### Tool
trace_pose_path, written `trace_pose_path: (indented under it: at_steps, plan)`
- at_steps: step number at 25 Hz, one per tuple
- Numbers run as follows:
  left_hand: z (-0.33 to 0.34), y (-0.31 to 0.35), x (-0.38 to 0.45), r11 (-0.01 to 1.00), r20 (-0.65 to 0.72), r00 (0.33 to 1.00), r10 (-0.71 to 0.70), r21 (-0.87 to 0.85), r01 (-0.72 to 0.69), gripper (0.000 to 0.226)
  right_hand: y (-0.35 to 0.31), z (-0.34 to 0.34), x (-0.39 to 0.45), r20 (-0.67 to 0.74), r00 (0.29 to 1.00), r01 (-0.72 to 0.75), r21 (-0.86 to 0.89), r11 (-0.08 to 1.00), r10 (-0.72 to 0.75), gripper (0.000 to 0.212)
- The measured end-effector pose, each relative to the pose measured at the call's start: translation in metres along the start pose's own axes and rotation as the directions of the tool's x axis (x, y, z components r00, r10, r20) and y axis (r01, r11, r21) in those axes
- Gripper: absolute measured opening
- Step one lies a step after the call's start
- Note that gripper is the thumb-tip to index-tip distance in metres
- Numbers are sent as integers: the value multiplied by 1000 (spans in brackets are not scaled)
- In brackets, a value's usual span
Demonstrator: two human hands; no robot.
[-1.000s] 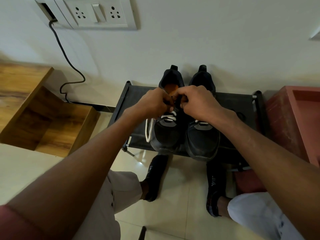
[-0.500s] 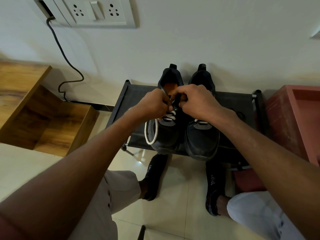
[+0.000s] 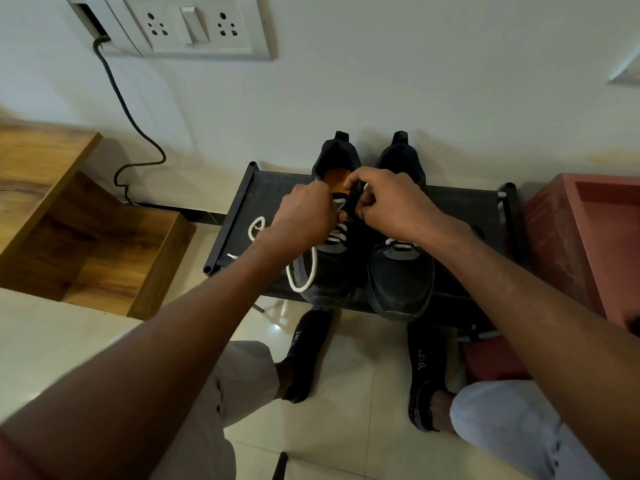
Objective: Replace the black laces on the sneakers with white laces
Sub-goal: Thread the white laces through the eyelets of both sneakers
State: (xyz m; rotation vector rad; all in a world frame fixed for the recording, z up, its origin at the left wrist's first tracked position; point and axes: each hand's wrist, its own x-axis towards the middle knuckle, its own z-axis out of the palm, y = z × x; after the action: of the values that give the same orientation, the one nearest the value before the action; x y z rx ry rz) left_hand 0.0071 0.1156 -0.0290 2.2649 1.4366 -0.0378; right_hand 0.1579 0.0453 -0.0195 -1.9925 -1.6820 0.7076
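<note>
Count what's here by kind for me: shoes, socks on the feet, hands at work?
Shoes: 2, the left shoe and the right shoe, both on the black rack
Socks: 2, and
Hands: 2, left hand and right hand
Total: 6

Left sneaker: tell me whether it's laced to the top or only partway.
Partway. White lace crosses only the left sneaker's lower eyelets; a loose loop hangs off its side, and both hands work at the tongue.

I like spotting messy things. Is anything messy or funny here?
A little. The white lace hangs in a loose loop off the left sneaker, and its end trails across the black rack. That sneaker looks half laced, so it is untidy, not broken.
</note>
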Motion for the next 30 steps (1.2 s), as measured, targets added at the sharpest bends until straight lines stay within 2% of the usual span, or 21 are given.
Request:
trace_pose_path:
  at_steps: [3, 4, 6, 9, 13, 17, 20, 23, 25, 28, 30]
  plan:
    - [-4, 1, 1, 951, 109, 993, -39, -300, 70, 17, 0, 1, 0, -19, 1000, -7, 32, 999, 7, 45]
    - [-6, 0, 0, 935, 136, 990, -44, -343, 88, 14, 0, 1, 0, -14, 1000, -8, 39, 999, 9, 46]
    - [-8, -1, -3, 959, 119, 993, 13, -284, 22, 15, 1, 1, 1, -5, 1000, -12, 46, 999, 12, 49]
    - [-9, -3, -2, 978, 5, 978, 208, -1, -208, 17, 2, 1, 1, -10, 1000, -14, 35, 999, 14, 50]
    - [-11, -10, 8, 954, -41, 956, 289, 89, -285, 17, 2, -1, 0, -3, 1000, -16, 20, 1000, 16, 48]
    - [-10, -22, 17, 935, 28, 941, 337, 104, -338, 30, 4, -2, 1, 36, 999, 1, 30, 1000, -2, 57]
    - [-14, -29, 22, 932, 78, 940, 331, 128, -339, 20, 5, -2, 1, 51, 999, 10, 42, 999, -12, 60]
    - [-11, -26, 22, 930, 59, 939, 338, 130, -343, 14, 5, 0, 1, 44, 999, 21, 27, 999, -22, 59]
    - [-6, -21, 20, 936, 53, 940, 336, 93, -340, 9, 5, 0, 1, 33, 999, 15, 9, 1000, -15, 57]
    - [-5, -22, 23, 934, 98, 929, 357, -59, -353, 19, 5, -2, 1, 20, 1000, -13, 59, 998, 12, 55]
    - [-9, -26, 25, 919, 132, 910, 394, -80, -386, 14, 2, -1, 0, 14, 999, -46, 78, 996, 45, 49]
